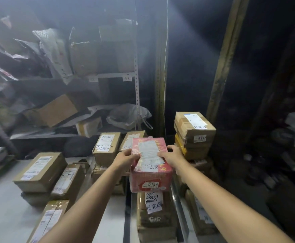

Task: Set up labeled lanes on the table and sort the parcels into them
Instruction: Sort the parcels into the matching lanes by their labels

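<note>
A red parcel (pixel 150 178) with a white shipping label and the tag 0164 sits on top of a brown parcel (pixel 156 218) that carries a handwritten white label. My left hand (pixel 127 157) grips the red parcel's left edge, thumb on top. My right hand (pixel 172 156) grips its right edge, fingers over the top. Brown labeled parcels lie in rows on the white table (pixel 4 213): several at the left (pixel 41 171), two behind (pixel 106 146), and a stack at the right (pixel 195 130) tagged 0337.
Metal shelving (pixel 137 88) behind the table holds loose boxes and plastic mailers. A dark strip (pixel 127 225) runs along the table between parcel rows. More brown parcels (pixel 201 214) stand at the table's right edge. Dark clutter fills the floor at the far right.
</note>
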### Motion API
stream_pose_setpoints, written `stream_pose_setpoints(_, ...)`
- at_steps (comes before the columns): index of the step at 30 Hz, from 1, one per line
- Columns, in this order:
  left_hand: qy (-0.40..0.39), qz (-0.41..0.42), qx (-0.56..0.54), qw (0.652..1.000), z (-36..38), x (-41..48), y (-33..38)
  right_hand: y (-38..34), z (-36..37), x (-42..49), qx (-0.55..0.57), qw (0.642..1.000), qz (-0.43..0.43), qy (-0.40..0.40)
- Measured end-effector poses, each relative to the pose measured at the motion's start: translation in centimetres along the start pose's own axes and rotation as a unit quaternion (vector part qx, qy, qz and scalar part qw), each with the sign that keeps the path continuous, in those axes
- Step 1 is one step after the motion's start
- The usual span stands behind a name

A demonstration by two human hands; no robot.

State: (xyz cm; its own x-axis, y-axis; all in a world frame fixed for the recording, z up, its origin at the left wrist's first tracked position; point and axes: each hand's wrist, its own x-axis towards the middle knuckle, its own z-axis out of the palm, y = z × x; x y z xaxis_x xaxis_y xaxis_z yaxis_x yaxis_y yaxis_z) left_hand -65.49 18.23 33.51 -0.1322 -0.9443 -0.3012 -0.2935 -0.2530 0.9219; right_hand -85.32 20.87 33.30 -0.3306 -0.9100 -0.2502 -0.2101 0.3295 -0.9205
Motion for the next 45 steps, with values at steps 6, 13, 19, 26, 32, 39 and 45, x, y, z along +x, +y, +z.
stream_pose_setpoints(6,-0.041,-0.015,-0.012,0.999,1.2,-0.1,-1.4,2.0,-0.3,-0.8,0.012,0.999,0.012,0.027)
stream_pose_setpoints(13,-0.064,-0.022,-0.004,0.998,1.7,1.7,-3.3,3.9,0.0,0.2,0.02,0.999,0.034,0.029)
stream_pose_setpoints(19,-0.07,-0.043,-0.01,0.997,2.0,2.6,-5.1,5.5,0.2,0.9,0.01,0.998,0.058,0.015)
stream_pose_setpoints(26,-0.084,-0.059,-0.005,0.995,1.9,2.4,-5.6,5.5,-0.2,0.7,-0.004,0.997,0.069,-0.032)
stream_pose_setpoints(32,-0.072,-0.052,-0.014,0.996,1.9,2.5,-6.1,5.5,-0.4,0.5,-0.003,0.997,0.064,-0.037)
stream_pose_setpoints(39,-0.061,-0.052,-0.013,0.997,1.9,2.5,-6.0,5.1,-0.4,0.3,-0.012,0.997,0.065,-0.043)
stream_pose_setpoints(45,-0.045,-0.057,0.003,0.997,1.5,2.5,-5.5,4.5,-0.3,0.1,-0.025,0.996,0.072,-0.043)
